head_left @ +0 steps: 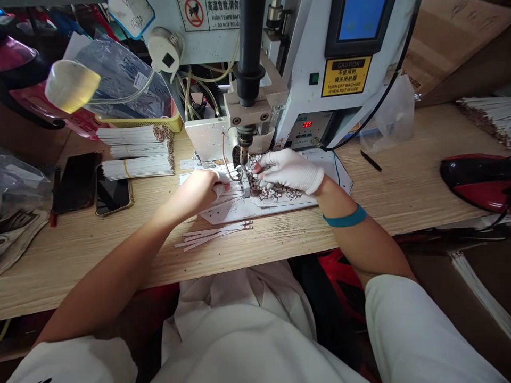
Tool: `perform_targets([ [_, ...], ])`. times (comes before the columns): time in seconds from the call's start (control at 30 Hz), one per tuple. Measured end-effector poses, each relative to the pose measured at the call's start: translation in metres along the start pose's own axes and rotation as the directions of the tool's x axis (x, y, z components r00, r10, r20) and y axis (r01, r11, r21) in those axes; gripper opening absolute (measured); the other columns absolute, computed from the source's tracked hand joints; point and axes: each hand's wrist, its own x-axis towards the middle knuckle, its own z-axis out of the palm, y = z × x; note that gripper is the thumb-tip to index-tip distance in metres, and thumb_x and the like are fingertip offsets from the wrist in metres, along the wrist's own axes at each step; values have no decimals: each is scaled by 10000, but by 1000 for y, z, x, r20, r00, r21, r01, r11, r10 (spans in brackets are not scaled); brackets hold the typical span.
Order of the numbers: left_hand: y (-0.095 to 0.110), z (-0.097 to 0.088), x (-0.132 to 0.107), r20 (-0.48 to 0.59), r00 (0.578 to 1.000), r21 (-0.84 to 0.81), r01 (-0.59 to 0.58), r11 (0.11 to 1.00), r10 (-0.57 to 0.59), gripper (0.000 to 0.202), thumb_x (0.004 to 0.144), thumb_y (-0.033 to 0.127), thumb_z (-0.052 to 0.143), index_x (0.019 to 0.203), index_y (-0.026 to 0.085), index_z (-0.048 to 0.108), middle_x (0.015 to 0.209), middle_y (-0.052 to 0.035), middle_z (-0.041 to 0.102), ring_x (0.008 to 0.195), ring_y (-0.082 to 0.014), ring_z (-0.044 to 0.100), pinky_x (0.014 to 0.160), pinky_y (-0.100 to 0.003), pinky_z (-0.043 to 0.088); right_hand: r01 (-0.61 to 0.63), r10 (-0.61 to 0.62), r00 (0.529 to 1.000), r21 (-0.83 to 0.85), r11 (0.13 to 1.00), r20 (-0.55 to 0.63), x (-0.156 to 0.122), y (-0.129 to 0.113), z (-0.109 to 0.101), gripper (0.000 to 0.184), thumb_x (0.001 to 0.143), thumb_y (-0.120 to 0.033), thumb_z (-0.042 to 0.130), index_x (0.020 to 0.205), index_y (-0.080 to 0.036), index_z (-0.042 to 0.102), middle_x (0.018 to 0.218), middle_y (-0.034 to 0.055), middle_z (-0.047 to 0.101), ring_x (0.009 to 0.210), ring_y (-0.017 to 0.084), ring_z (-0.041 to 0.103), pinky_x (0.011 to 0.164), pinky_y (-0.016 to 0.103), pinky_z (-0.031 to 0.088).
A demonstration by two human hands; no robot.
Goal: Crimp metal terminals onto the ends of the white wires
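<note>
My left hand (205,187) is bare and closed in a pinch on white strips (229,192), holding their ends under the machine's soldering head (243,146). My right hand (291,170) wears a white glove and rests on a pile of small parts (275,192), its fingers pinched together beside the head. What those fingers grip is too small to name. Both hands lie on a white mat (255,208). A few finished strips (217,234) lie on the wooden table (399,186) near its front edge.
Bundles of white strips (136,151) are stacked at the left, beside two phones (91,186). The machine body with a caution label (345,76) and red readout stands behind. A red-and-black object (477,178) sits at the right, and more strips (485,114) lie at the far right.
</note>
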Motion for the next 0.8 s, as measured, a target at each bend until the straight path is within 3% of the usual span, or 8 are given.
perform_targets([
  [0.17, 1, 1, 1, 23, 1000, -4, 7, 1000, -6, 257, 811, 266, 466, 838, 156, 697, 735, -85, 676, 645, -199, 600, 592, -262, 406, -126, 125, 992, 73, 989, 23, 4, 0, 5, 45, 770, -149, 656, 801, -120, 643, 689, 37, 643, 550, 123, 619, 457, 220, 514],
  [0.3, -1, 5, 3, 5, 992, 41, -123, 992, 123, 276, 762, 135, 423, 889, 156, 667, 848, -92, 666, 776, -212, 603, 672, -275, 431, -146, 146, 989, 52, 988, -1, 8, 2, 7, 40, 800, -132, 608, 839, -122, 603, 648, 22, 600, 483, 107, 578, 388, 215, 470],
  [0.43, -4, -9, -11, -58, 983, 3, -172, 985, 172, 228, 762, 106, 429, 865, 149, 628, 857, -90, 642, 776, -207, 586, 677, -290, 442, -23, 12, 999, -215, 976, -53, -2, -11, 0, 79, 793, -192, 628, 827, -125, 650, 772, 46, 649, 591, 123, 596, 515, 251, 486],
  [0.5, 0, -17, -31, -126, 982, -74, -153, 985, 143, 165, 824, 165, 450, 844, 157, 614, 820, -73, 646, 738, -191, 587, 654, -285, 443, 114, -93, 993, -388, 914, 72, -13, -22, 0, 107, 797, -229, 635, 787, -141, 696, 775, 37, 673, 676, 145, 615, 631, 273, 480],
  [0.57, 12, -18, -58, -226, 971, -213, -130, 968, 81, 133, 866, 235, 493, 825, 170, 602, 775, -45, 654, 681, -160, 592, 622, -266, 444, 251, -121, 930, -360, 899, 347, -26, -33, 12, 150, 830, -274, 620, 834, -167, 725, 749, 12, 685, 704, 145, 625, 687, 271, 462],
  [0.63, 31, -6, -83, -398, 917, -437, -199, 877, 10, 72, 863, 239, 553, 868, 186, 602, 810, -27, 665, 699, -132, 615, 632, -234, 472, 352, -216, 863, -236, 906, 457, -38, -38, 36, 239, 851, -356, 626, 968, -169, 715, 818, 19, 698, 729, 142, 625, 686, 257, 446],
  [0.67, 42, 3, -93, -495, 865, -531, -234, 815, -74, 55, 859, 217, 567, 886, 191, 607, 828, -25, 666, 703, -124, 623, 638, -227, 486, 392, -280, 863, -209, 896, 421, -43, -38, 49, 272, 859, -384, 622, 980, -154, 703, 839, 33, 696, 738, 145, 618, 676, 256, 436],
  [0.8, 65, 29, -111, -580, 741, -688, -224, 690, -338, 87, 828, 161, 623, 903, 202, 640, 830, -16, 669, 730, -125, 640, 666, -241, 513, 535, -471, 837, -232, 813, 280, -56, -34, 85, 351, 956, -345, 471, 767, -128, 672, 667, 47, 636, 650, 145, 555, 650, 271, 392],
])
